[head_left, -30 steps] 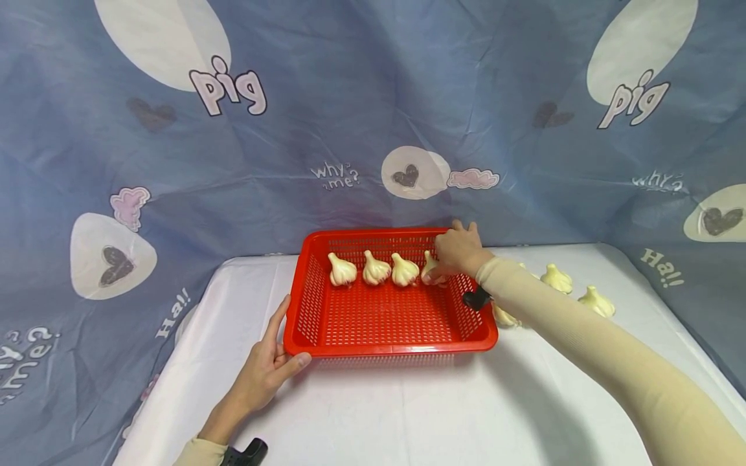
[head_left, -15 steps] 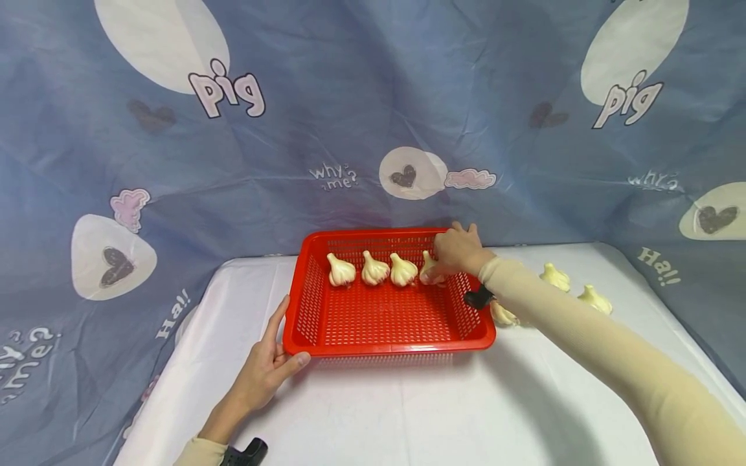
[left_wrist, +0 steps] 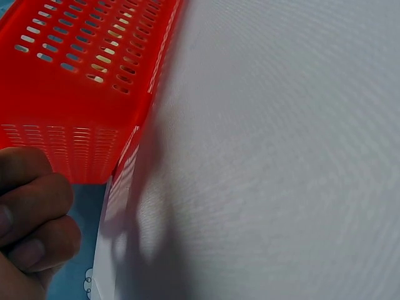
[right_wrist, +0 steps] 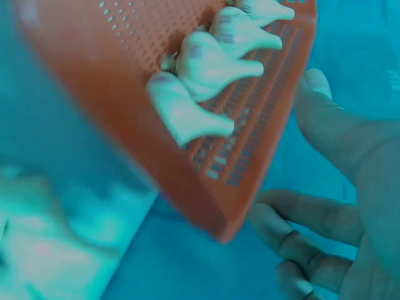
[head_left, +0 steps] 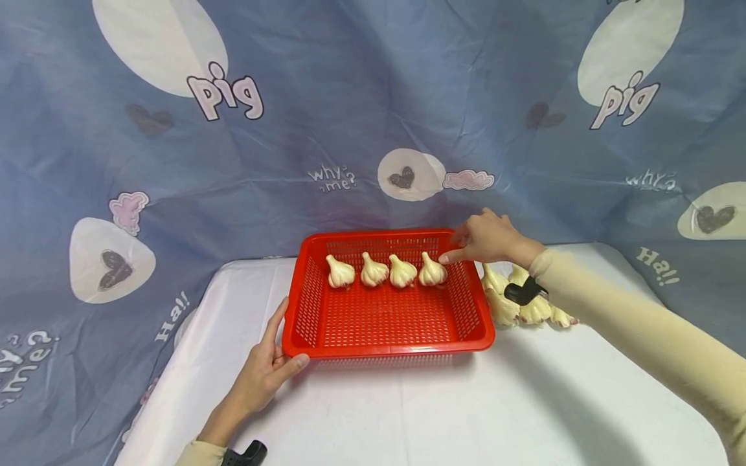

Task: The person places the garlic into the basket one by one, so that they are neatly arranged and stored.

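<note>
A red plastic basket (head_left: 384, 317) with slotted walls stands on the white-covered table. Along its back wall, several pale garlic bulbs sit in a row with stems pointing back; the rightmost bulb (head_left: 432, 272) is closest to my right hand. My left hand (head_left: 262, 374) grips the basket's front left corner, thumb on the rim; its curled fingers (left_wrist: 37, 200) show beside the wall in the left wrist view. Over the back right corner is my right hand (head_left: 488, 238), fingers and thumb spread apart, holding nothing. The right wrist view shows its thumb (right_wrist: 322, 112) apart from the bulbs.
More garlic bulbs (head_left: 502, 308) lie clustered on the table just right of the basket, partly hidden by my right forearm. A blue printed cloth (head_left: 350, 116) hangs close behind the basket. The white tabletop (head_left: 373, 408) stretches toward me.
My right hand has let go of the rightmost bulb and moved up and right, out over the basket's rim. The bulb stays in the row. My left hand keeps its place.
</note>
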`<state>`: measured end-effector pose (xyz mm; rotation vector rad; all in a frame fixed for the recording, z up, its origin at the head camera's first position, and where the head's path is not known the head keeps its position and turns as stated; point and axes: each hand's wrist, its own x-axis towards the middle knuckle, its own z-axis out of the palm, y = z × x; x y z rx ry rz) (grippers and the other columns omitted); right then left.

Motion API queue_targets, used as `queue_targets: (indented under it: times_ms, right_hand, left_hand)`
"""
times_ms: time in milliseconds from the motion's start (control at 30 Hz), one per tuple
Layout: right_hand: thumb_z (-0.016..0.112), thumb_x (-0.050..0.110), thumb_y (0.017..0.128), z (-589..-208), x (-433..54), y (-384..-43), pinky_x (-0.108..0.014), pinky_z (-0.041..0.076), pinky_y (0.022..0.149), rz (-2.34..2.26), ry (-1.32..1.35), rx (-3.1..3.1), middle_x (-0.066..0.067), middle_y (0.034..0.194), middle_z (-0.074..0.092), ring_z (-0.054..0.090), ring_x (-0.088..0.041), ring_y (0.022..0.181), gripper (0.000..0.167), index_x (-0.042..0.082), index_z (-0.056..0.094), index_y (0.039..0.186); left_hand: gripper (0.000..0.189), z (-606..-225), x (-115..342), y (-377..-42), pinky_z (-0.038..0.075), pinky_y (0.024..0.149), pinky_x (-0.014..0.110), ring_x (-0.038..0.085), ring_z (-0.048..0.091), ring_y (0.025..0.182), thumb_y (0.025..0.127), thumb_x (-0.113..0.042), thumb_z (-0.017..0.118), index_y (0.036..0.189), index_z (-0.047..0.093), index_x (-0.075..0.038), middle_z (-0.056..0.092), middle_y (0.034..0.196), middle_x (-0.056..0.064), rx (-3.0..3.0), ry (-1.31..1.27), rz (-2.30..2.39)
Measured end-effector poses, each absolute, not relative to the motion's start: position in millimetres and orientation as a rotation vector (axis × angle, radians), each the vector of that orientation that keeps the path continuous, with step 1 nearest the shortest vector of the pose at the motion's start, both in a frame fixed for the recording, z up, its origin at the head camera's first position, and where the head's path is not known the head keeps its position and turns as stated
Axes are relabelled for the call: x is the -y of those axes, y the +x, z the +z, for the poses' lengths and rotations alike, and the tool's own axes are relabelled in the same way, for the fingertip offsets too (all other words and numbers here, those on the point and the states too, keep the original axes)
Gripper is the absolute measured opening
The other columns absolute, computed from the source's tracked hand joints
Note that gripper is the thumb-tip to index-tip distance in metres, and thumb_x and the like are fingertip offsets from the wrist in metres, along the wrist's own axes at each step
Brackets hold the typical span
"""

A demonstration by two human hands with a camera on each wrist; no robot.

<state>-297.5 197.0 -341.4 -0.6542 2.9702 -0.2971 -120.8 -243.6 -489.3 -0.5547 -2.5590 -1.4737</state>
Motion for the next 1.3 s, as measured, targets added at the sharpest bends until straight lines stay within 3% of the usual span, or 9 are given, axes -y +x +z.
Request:
queue_targets:
  times_ms: [133, 267, 400, 533, 933, 1300]
  right_hand:
    - [0.083, 0.061, 0.084, -335.1, -222.1, -289.6, -0.057, 0.042, 0.084, -0.349, -0.685, -2.981, -0.006, 0.104, 0.082, 0.056, -0.038, 0.106, 0.06, 0.011, 0.083, 0.118]
    - [0.085, 0.05, 0.087, -335.8, -249.9, -281.2, -0.053, 0.048, 0.09, -0.411, -0.796, -2.955, -0.004, 0.098, 0.081, 0.067, -0.03, 0.1, 0.049, 0.008, 0.083, 0.113]
    - [0.088, 0.037, 0.086, -343.9, -278.7, -269.2, -0.046, 0.056, 0.085, -0.442, -0.92, -2.918, 0.002, 0.09, 0.08, 0.074, -0.02, 0.09, 0.039, 0.006, 0.082, 0.109]
    - [0.091, 0.038, 0.082, -359.1, -301.9, -255.3, -0.043, 0.051, 0.085, -0.396, -0.924, -2.918, 0.006, 0.089, 0.079, 0.069, -0.013, 0.083, 0.042, 0.008, 0.082, 0.11]
    - [0.097, 0.036, 0.07, -405.8, -317.1, -224.7, -0.041, 0.043, 0.075, -0.33, -1.041, -3.099, 0.0, 0.102, 0.079, 0.057, -0.022, 0.093, 0.044, 0.015, 0.083, 0.106]
    - [0.098, 0.032, 0.068, -415.7, -313.5, -223.9, -0.044, 0.044, 0.078, -0.332, -1.094, -3.146, -0.001, 0.102, 0.078, 0.056, -0.025, 0.098, 0.04, 0.017, 0.083, 0.102]
  left_hand:
    - [0.101, -489.7, 243.5, -121.1, 0.025, 0.039, 0.021, -0.008, 0.025, 0.051, 0.093, -0.017, 0.075, 0.172, 0.013, -0.025, 0.033, 0.057, -0.018, 2.556, -0.556, -1.491]
    - [0.101, -489.8, 243.7, -121.1, 0.025, 0.038, 0.021, -0.008, 0.025, 0.05, 0.093, -0.017, 0.075, 0.172, 0.013, -0.025, 0.033, 0.057, -0.018, 2.555, -0.553, -1.494]
    - [0.101, -489.2, 243.3, -121.2, 0.026, 0.038, 0.021, -0.008, 0.026, 0.05, 0.093, -0.017, 0.075, 0.172, 0.013, -0.024, 0.033, 0.057, -0.018, 2.555, -0.559, -1.482]
    - [0.102, -489.2, 243.7, -121.2, 0.025, 0.038, 0.02, -0.009, 0.025, 0.05, 0.092, -0.017, 0.076, 0.172, 0.013, -0.024, 0.032, 0.056, -0.018, 2.551, -0.556, -1.473]
    - [0.102, -489.5, 242.5, -120.3, 0.026, 0.038, 0.021, -0.008, 0.026, 0.05, 0.092, -0.016, 0.076, 0.172, 0.013, -0.026, 0.033, 0.056, -0.018, 2.547, -0.551, -1.496]
    - [0.102, -490.1, 243.3, -120.8, 0.027, 0.038, 0.02, -0.009, 0.026, 0.049, 0.093, -0.016, 0.076, 0.172, 0.013, -0.025, 0.033, 0.056, -0.018, 2.549, -0.553, -1.485]
